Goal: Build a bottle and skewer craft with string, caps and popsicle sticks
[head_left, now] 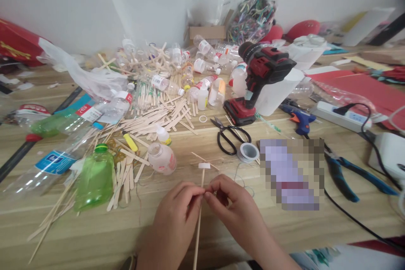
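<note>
A thin wooden stick [197, 236] stands almost upright in front of me, a small white piece [204, 165] across its top end. My left hand [179, 209] is closed on the stick, thumb and forefinger pinching it just below the white piece. From the other side my right hand [232, 202] meets it, fingertips pressed together beside the stick; anything between them is too small to make out. Just beyond lie a thin wooden sliver [205, 161], a spool of wire or thread [248, 152] and black-handled scissors [229, 135]. A loose thin strand [243, 177] curls near my right hand.
Wooden craft sticks [158, 118] and plastic bottles [167, 84] crowd the table's middle and back. A green bottle [95, 179] and small jar [162, 158] stand left. A red cordless drill [259, 80], glue gun [299, 118], power strip [340, 116] and pliers [344, 173] are right.
</note>
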The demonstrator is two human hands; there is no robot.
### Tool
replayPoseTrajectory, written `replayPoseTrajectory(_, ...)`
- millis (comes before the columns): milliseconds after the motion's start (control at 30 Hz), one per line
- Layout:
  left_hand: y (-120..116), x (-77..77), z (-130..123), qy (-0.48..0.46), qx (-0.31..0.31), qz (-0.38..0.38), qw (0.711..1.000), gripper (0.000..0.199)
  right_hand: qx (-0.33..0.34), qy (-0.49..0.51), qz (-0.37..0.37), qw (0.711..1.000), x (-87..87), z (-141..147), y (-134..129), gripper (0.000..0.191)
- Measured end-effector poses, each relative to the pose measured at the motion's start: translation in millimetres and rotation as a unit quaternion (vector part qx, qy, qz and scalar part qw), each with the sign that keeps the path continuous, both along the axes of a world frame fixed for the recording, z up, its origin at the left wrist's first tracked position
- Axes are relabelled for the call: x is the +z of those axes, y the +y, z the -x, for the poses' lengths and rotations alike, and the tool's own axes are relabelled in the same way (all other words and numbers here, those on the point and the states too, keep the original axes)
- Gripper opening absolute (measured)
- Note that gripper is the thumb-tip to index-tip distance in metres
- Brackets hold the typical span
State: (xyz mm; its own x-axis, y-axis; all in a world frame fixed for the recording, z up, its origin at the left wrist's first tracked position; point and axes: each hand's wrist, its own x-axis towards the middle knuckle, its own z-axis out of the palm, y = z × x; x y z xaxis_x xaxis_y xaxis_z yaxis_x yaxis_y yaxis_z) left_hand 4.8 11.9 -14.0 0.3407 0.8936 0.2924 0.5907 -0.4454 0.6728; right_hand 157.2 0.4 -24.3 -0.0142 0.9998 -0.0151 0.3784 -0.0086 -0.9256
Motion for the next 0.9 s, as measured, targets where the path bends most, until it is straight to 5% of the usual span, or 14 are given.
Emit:
replayPoseTrajectory(167, -3, -1.0, 1, 0.004, 0.019, 0.002, 1.000, 0.019, 0.001, 0.004, 0.008, 1.000, 2.1, 2, 0, 0.016)
replayPoseTrajectory(400, -5, -4.8, 5, 0.040, -0.015, -0.117, 0.992, 0.020, 0.002, -0.004, 0.018, 1.000, 1.2, 2, 4, 0.017)
replayPoseTrajectory(567, -6, -5.9, 5, 0.080, -0.025, -0.133, 0.988, 0.021, 0.004, -0.017, 0.009, 1.000, 1.2, 2, 2, 0.017)
replayPoseTrajectory(733, -5, -7.1, 4, 0.082, -0.023, -0.073, 0.994, 0.024, 0.012, -0.033, -0.032, 0.999, -3.1, 1, 0, 0.017)
replayPoseTrajectory(900, 1, -0.2, 5, 0.040, -0.004, 0.109, 0.993, 0.022, 0.030, -0.111, -0.199, 0.973, -10.9, 0, -3, 0.017)
